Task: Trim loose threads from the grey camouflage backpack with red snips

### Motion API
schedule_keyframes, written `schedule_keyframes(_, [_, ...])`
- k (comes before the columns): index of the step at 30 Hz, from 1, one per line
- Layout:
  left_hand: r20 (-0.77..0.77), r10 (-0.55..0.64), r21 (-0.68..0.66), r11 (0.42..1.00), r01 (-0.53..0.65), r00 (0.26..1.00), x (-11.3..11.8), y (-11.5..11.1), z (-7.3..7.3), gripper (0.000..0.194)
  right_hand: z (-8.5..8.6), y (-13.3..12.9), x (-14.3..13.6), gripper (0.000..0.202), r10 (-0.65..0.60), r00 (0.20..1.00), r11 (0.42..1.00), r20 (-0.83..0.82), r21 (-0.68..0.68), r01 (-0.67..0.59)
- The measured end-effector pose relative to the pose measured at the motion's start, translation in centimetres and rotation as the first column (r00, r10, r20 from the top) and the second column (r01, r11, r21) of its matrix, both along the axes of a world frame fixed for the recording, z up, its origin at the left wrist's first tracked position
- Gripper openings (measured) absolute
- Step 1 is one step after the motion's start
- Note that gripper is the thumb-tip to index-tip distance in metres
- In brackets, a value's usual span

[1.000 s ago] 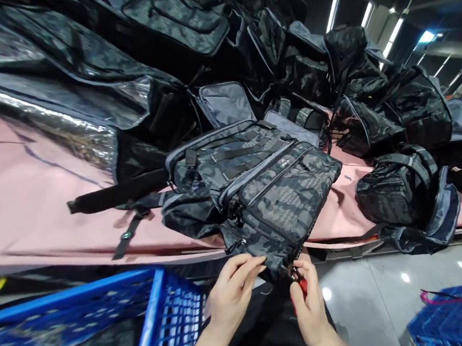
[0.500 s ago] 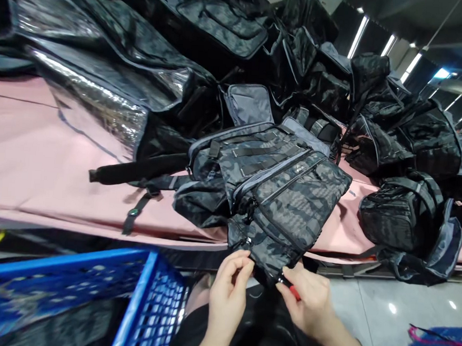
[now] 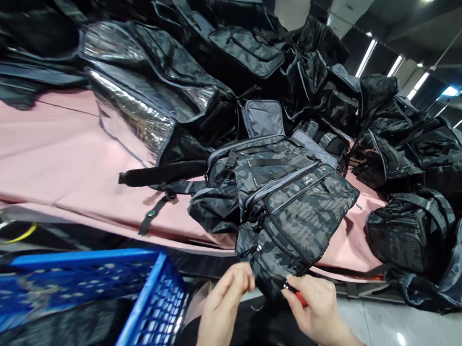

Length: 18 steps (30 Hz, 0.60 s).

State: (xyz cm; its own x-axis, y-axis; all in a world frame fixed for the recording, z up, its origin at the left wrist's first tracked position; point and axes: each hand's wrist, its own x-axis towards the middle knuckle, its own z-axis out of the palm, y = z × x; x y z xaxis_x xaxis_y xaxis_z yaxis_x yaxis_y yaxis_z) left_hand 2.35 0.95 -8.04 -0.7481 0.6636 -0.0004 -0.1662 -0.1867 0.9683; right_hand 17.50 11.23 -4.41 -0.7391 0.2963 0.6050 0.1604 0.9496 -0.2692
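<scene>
A dark camouflage backpack [image 3: 298, 204] lies on the pink-covered table, its lower end hanging over the front edge towards me. My left hand [image 3: 228, 294] is closed in a pinch just off the bag's lower left corner; what its fingers hold, if anything, is too small to see. In my right hand [image 3: 316, 305] is a small red-handled tool [image 3: 300, 298] with a dark, shiny tip, most of it hidden by the fingers. That tip is close to the bag's bottom edge. A black strap [image 3: 162, 173] stretches out from the bag's left side.
Behind the bag rises a heap of similar camouflage bags [image 3: 247, 50], some with silvery lining showing. Another bag [image 3: 405, 227] sits to the right on the pink table cover [image 3: 77, 157]. At lower left stands a blue plastic crate [image 3: 143, 293] with dark camouflage fabric inside.
My left hand has drawn slightly down and away from the bag's corner. My right hand stays near the bottom edge with the red-handled tool. The whole view has shifted a little.
</scene>
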Motion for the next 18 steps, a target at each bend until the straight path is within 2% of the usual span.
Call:
schedule_keyframes(3, [0.077,-0.199,0.06,0.979,0.195,0.977,-0.4,-0.6,0.4,0.059,-0.3,0.2,0.7,0.024,-0.021,0.993,0.998,-0.112,-0.067,0.013])
schedule_keyframes(6, [0.095,-0.27,-0.063,0.959,0.276,0.958,-0.7,0.4,0.4,0.061,-0.5,0.5,1.2,0.025,-0.091,0.984,0.993,-0.154,-0.086,0.078])
schedule_keyframes(10, [0.096,-0.333,-0.313,0.885,0.346,0.938,-0.8,3.3,-0.7,0.062,-0.8,0.9,1.4,0.023,-0.177,0.97,0.979,-0.166,-0.136,0.155])
schedule_keyframes(12, [0.092,-0.347,-0.383,0.853,0.355,0.933,-0.7,4.4,-1.6,0.062,-1.2,1.2,1.3,0.025,-0.207,0.964,0.973,-0.166,-0.142,0.185])
schedule_keyframes(14, [0.132,-0.351,-0.392,0.84,0.374,0.927,-0.5,4.9,-2.5,0.062,-1.6,1.5,1.1,0.028,-0.237,0.96,0.967,-0.151,-0.127,0.219])
schedule_keyframes(18, [0.18,-0.31,-0.34,0.871,0.354,0.934,0.5,4.4,-3.3,0.063,-2.0,2.3,0.6,0.032,-0.195,0.972,0.981,-0.129,-0.025,0.193])
